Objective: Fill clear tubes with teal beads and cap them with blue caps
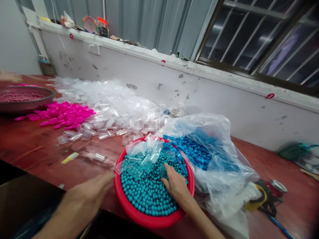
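Left hand [83, 196], its grip unclear to me, is beside the red basin [149, 221]; inside, right hand [176, 183] pinches a tube [163, 172], probably scooping beads [146, 196], needing steady lifting.

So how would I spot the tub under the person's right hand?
Find the long reddish table along the white wall. At its near edge, in front of the heap of clear tubes and beside the plastic bag of blue pieces, sits a round red basin. Its bright rim and teal beads set it apart from the dull bowl of pink pieces at far left.
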Action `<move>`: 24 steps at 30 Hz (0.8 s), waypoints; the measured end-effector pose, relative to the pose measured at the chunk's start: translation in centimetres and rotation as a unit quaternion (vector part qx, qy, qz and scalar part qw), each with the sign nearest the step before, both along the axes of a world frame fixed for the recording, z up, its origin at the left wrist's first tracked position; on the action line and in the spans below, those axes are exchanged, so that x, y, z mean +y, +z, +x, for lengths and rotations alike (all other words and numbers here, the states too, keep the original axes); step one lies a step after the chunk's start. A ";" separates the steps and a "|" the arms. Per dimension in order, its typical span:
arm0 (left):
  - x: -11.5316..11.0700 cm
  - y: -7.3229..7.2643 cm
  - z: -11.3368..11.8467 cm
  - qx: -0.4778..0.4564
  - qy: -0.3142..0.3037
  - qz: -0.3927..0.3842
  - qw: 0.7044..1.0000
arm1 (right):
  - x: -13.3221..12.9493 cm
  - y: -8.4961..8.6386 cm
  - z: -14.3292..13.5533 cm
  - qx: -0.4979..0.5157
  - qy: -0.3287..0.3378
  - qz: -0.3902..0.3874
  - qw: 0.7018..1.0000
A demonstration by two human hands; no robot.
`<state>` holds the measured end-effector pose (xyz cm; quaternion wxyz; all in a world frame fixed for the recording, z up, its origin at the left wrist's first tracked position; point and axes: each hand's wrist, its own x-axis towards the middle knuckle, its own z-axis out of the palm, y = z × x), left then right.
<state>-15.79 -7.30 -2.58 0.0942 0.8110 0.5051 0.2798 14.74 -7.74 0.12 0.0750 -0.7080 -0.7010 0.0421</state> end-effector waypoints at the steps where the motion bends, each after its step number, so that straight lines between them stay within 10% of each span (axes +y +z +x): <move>1: 0.6 2.1 3.4 0.039 -0.064 0.019 0.997 | 0.1 0.1 0.0 0.008 0.002 -0.005 1.000; 4: 1.3 4.4 11.3 0.135 -0.168 0.055 0.975 | 0.4 0.0 0.4 0.066 0.010 -0.016 0.998; 7: 2.0 3.2 15.2 0.188 -0.254 0.077 0.946 | 0.5 -0.5 0.9 0.128 0.008 -0.029 0.991; 15: 4.3 0.5 17.3 0.201 -0.299 0.068 0.930 | -0.3 0.9 3.5 0.081 0.019 0.010 0.996; 24: 5.8 2.5 18.9 0.213 -0.307 -0.042 0.927 | -0.9 0.5 2.7 -0.043 -0.024 -0.061 0.997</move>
